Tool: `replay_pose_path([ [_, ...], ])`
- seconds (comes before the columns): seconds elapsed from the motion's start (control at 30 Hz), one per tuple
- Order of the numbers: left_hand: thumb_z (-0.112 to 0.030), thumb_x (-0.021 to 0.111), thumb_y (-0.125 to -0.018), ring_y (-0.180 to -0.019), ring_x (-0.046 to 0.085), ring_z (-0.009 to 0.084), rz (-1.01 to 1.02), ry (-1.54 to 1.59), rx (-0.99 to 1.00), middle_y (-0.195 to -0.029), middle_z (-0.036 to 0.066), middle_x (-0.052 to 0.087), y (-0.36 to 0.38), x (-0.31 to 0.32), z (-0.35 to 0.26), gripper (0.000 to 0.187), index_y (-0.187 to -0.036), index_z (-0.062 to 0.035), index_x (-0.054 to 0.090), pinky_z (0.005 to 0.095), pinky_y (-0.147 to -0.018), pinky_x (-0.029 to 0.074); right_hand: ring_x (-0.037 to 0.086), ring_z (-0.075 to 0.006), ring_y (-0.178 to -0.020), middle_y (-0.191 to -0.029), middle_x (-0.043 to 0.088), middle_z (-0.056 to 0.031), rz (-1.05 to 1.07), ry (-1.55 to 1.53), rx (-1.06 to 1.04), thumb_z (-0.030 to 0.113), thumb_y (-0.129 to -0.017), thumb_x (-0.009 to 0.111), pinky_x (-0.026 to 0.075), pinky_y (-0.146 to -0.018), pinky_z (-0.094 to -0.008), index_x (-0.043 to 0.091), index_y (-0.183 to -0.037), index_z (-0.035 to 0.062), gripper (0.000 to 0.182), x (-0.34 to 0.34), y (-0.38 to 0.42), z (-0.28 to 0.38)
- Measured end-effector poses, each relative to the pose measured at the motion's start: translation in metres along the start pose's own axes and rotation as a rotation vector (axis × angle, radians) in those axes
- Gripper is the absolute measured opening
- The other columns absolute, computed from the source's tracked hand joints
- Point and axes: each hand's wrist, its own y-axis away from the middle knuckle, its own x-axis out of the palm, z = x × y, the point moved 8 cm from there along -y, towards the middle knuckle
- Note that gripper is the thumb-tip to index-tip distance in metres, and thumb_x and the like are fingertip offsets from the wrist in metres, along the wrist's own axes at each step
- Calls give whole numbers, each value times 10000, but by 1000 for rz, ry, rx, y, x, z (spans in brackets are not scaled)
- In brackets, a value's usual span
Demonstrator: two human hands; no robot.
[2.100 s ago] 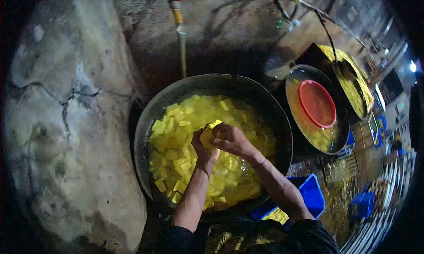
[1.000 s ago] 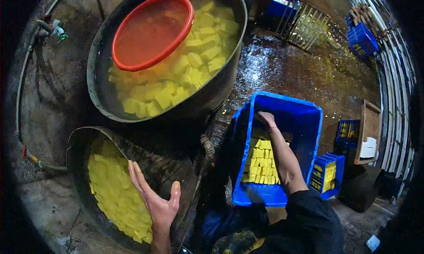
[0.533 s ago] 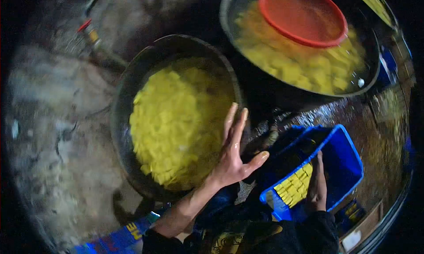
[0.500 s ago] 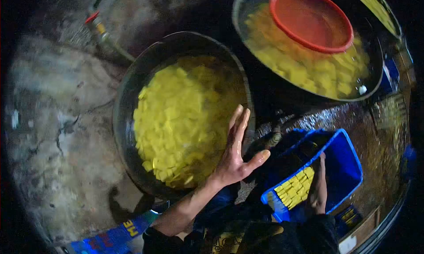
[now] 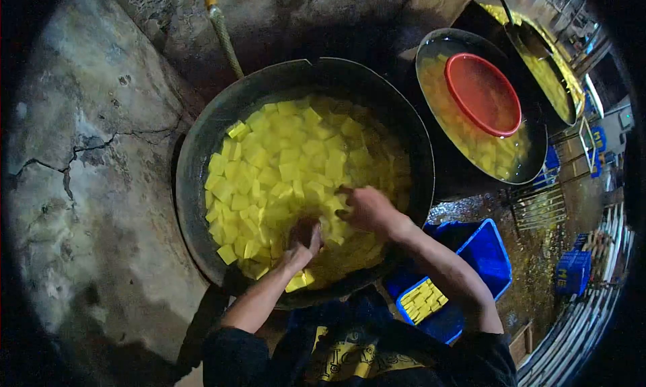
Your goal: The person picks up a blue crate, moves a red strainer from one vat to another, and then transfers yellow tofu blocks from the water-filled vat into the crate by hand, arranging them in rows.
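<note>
A wide dark metal pan (image 5: 192, 185) holds cloudy yellow liquid and many yellow blocks (image 5: 286, 161) that look like tofu. My left hand (image 5: 305, 239) dips into the liquid near the pan's front side, its thumb visible and its other fingers mostly under the surface among the blocks. Just to its right, my right hand (image 5: 369, 208) reaches over the blocks, slightly blurred, with fingers curved and apart at the tips. Below my right forearm stands a blue plastic crate (image 5: 494, 256), with yellow blocks (image 5: 422, 301) stacked in rows at one end.
Another pan (image 5: 431, 104) of yellow blocks stands at the upper right, with a red basin (image 5: 483, 94) inside it. Beyond it is a third pan (image 5: 568, 111). A hose (image 5: 222, 37) runs down behind the near pan. A cracked concrete surface (image 5: 87, 205) lies at left.
My right hand has left the blue crate and moved over the near pan. My left hand, previously raised with fingers spread, is now down in the liquid. The view has shifted.
</note>
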Motion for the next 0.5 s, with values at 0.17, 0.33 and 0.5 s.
replay_pose_path([
  [0.17, -142, 367, -890, -1241, 337, 290, -484, -1366, 225, -1352, 177, 337, 1, 79, 22, 455, -1308, 30, 322, 387, -992, 364, 627, -263, -753, -807, 623, -153, 3, 525, -145, 359, -786, 594, 514, -669, -358, 613, -970, 29, 378, 87, -81, -29],
  [0.33, -132, 394, -895, -1259, 308, 301, -581, -1283, 129, -1376, 178, 300, -14, 17, 8, 469, -1328, 18, 293, 400, -1001, 360, 603, -193, -810, -818, 616, -92, 240, 760, -182, 349, -844, 562, 481, -714, -328, 633, -924, 31, 336, 89, -88, -29],
  [0.5, -116, 412, -904, -1216, 364, 312, -174, -1727, 212, -1346, 173, 344, -57, -38, 31, 428, -1304, 5, 323, 400, -1012, 346, 594, -174, -850, -945, 624, -118, 170, -587, -544, 305, -810, 624, 475, -721, -333, 623, -980, 30, 323, 7, -104, -13],
])
